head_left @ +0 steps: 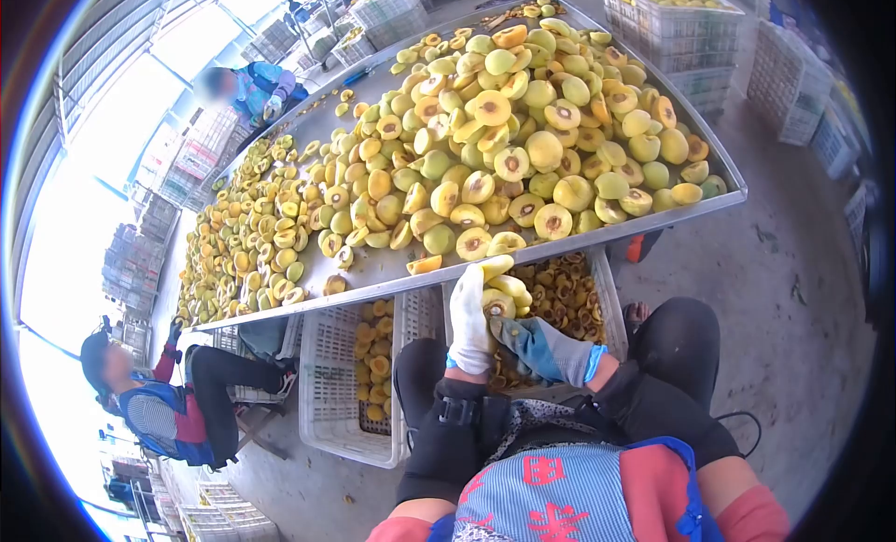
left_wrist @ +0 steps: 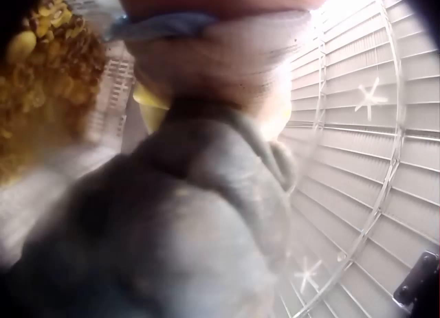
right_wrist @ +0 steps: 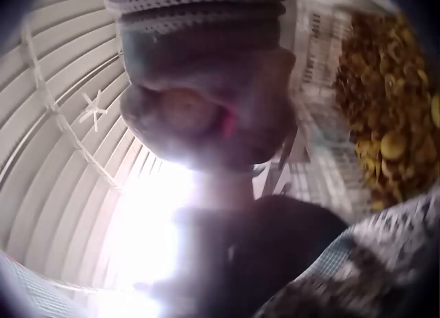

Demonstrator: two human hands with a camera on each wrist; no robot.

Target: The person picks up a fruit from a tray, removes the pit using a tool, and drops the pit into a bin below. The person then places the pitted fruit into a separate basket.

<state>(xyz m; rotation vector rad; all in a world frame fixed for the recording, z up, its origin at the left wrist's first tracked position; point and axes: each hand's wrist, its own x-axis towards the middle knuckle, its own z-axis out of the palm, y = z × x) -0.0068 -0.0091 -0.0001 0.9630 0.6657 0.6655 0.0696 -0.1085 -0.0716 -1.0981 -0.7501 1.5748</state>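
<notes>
Both gloved hands meet right under the table edge on one fruit [head_left: 499, 302], a yellow half with the pit side up. The left hand [head_left: 469, 326], in the white glove, has its fingers running up and curled round the fruit's left side. The right hand [head_left: 546, 351], in the blue-grey glove, grips it from the right with the thumb on the cut face. A couple more yellow bits sit bunched above it against the left fingers, and I can't tell if they're separate pieces. Straight behind and below the hands is a crate [head_left: 609, 307] full of brownish-yellow scraps, partly blocked by the hands and the knees. Next to it on the left is a white crate [head_left: 322, 393] with a few halves [head_left: 373, 351] in it. The table [head_left: 378, 273] sits just above, loaded with a big pile [head_left: 504, 122] of halved and whole fruit. One worker [head_left: 154, 407] sits at the lower left and another [head_left: 247, 85] at the far end, with stacked crates [head_left: 672, 34] at the top right. The wrist views are pretty useless: just blurry glove up close and glare, with ribbed roof [left_wrist: 357, 139] behind. The right one shows something round and pinkish in the palm, too smeared to make out.
</notes>
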